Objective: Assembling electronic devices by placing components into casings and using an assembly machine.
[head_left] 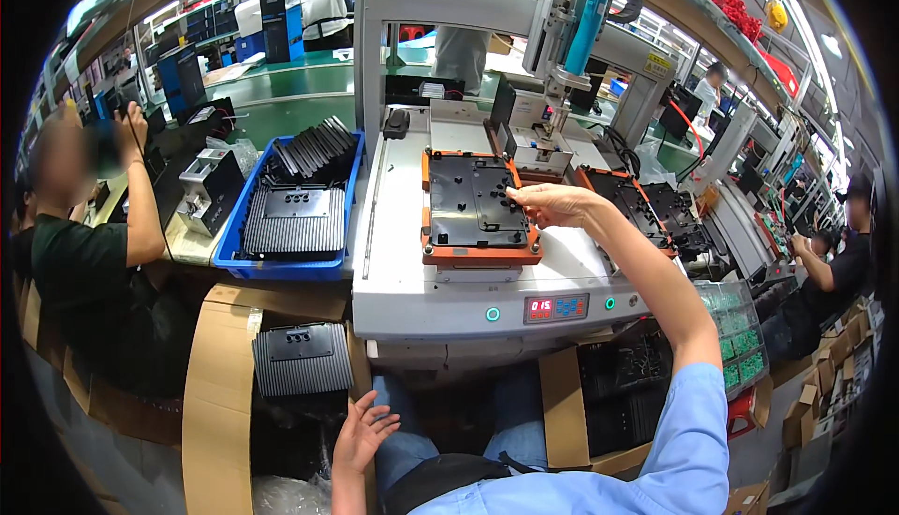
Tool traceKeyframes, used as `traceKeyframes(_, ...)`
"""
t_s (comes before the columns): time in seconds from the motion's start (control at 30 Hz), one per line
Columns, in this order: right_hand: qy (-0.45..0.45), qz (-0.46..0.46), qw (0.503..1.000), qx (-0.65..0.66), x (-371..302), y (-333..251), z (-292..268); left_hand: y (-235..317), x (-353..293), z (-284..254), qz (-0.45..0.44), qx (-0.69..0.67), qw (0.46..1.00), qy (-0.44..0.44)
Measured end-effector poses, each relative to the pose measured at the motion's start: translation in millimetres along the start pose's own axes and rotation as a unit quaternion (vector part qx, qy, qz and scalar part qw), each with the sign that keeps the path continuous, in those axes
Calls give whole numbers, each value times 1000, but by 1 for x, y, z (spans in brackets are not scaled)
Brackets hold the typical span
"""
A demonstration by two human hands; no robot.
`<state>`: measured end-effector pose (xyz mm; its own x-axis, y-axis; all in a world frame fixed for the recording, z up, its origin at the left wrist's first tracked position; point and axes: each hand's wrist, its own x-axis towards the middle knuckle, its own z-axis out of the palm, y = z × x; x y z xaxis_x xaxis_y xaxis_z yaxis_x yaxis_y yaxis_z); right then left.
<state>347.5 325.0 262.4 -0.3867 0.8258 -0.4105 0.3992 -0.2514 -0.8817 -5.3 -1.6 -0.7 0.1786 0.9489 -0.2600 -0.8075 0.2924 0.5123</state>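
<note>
My right hand (pixel 554 204) reaches over the right edge of a flat black plastic panel (pixel 459 198). Its fingertips are pinched together at the panel's surface; whatever they hold, if anything, is too small to make out. The panel lies in an orange fixture (pixel 482 256) on the bed of a white bench-top machine (pixel 421 304). Low over my lap, my left hand (pixel 365 433) is empty with its fingers apart. Nearest to it is a black ribbed housing (pixel 302 360) at the top of an open cardboard box (pixel 217 393).
A blue bin (pixel 351 220) of ribbed black parts stands left of the machine. A second orange fixture (pixel 585 178) with black panels sits to the right. The machine's blue cylinder head (pixel 587 28) hangs above. Green screws fill a compartment tray (pixel 735 332). A co-worker (pixel 89 243) sits at left.
</note>
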Motion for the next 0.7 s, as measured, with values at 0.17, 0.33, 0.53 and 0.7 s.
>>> traceKeyframes(0.17, 10, 19, 1000, -2, -7, 0, 11, -1, 1, -2, -1, -26, 1000, -1)
traceKeyframes(0.33, 45, 49, 993, -102, -6, -2, 1, 0, 3, -2, -1, -39, 999, -11)
traceKeyframes(0.53, 171, -70, 912, -367, 1, -40, -21, 2, 2, -1, 1, -41, 999, -3)
traceKeyframes(0.7, 264, -93, 823, -494, 44, -47, -20, 1, 2, -1, -2, -40, 999, -4)
